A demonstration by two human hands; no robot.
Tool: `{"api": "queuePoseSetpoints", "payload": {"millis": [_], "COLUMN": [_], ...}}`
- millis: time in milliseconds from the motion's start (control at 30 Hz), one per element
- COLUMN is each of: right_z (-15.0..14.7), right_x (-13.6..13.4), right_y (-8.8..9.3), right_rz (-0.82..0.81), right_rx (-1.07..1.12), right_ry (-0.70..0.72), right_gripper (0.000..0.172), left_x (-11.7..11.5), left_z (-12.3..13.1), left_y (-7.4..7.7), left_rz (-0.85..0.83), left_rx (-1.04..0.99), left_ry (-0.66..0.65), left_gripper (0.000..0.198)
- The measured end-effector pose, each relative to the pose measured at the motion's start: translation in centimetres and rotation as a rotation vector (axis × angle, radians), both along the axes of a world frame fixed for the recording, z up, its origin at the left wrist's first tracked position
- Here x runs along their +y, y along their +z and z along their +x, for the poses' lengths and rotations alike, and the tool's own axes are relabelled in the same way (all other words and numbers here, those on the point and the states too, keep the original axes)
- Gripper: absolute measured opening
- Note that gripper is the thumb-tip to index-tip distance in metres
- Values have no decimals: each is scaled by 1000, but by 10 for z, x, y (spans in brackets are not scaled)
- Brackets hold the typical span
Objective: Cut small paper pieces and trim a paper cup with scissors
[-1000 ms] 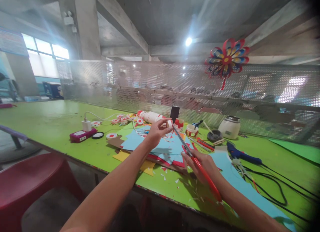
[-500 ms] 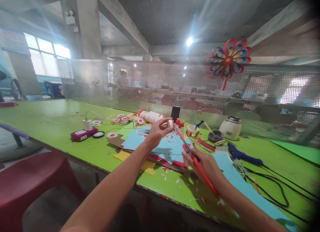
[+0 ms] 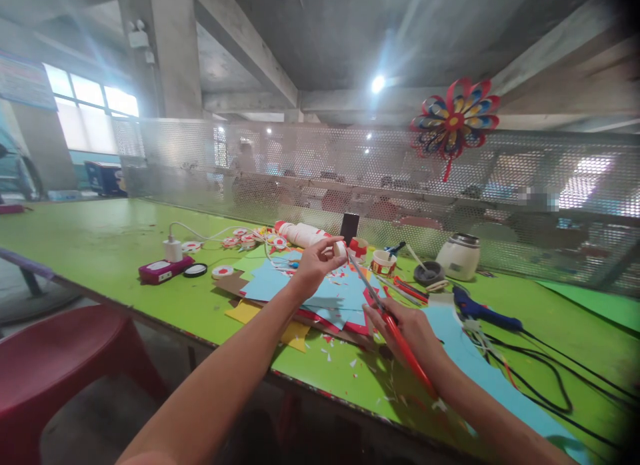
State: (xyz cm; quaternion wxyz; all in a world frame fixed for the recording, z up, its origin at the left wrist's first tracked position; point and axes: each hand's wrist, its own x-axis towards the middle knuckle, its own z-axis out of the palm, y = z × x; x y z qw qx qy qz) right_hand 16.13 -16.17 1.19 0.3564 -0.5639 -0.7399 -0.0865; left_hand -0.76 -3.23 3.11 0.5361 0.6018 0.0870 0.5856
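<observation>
Scissors (image 3: 393,325) with red handles slant across my head view above the near part of the green table (image 3: 95,231), and I have the right hand (image 3: 419,328) on them, its fingers wrapped around the handles. Their blades point up and away, the tip just beside a small white ring (image 3: 341,250); I cannot tell from here whether the two touch. My left hand (image 3: 313,268) has that ring pinched, thumb and fingers clamped on it, above a pile of light blue paper (image 3: 270,283) strewn with small red and white scraps.

Beyond the ring I make out a dark upright panel (image 3: 349,227) and, beside it, a white-wrapped roll (image 3: 303,235) lying on its side. To the right of them stand a white tub (image 3: 384,263), a dark bowl (image 3: 429,273) and a pale jar (image 3: 458,257). Right of my right hand lies a blue glue gun (image 3: 487,311). On the left, a white plug (image 3: 173,251) sits in a purple power strip (image 3: 164,271).
</observation>
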Motion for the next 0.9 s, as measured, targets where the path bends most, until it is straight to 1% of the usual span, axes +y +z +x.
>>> {"api": "queuePoseSetpoints", "payload": {"millis": [133, 300, 767, 900], "right_z": [0, 3, 0, 0], "right_x": [1, 3, -1, 0], "right_y": [-2, -1, 3, 2], "right_rz": [14, 1, -29, -34], "right_rx": [-6, -23, 3, 20], "right_ry": [-8, -4, 13, 11], "right_gripper": [38, 36, 33, 36], "left_x": [-1, -1, 0, 1], "left_z": [1, 1, 0, 1], "left_y": [0, 0, 1, -1], "left_rz": [-13, -29, 3, 16], "left_rx": [-7, -15, -3, -3], "left_ry": [20, 6, 28, 41], "left_gripper": [50, 51, 50, 49]}}
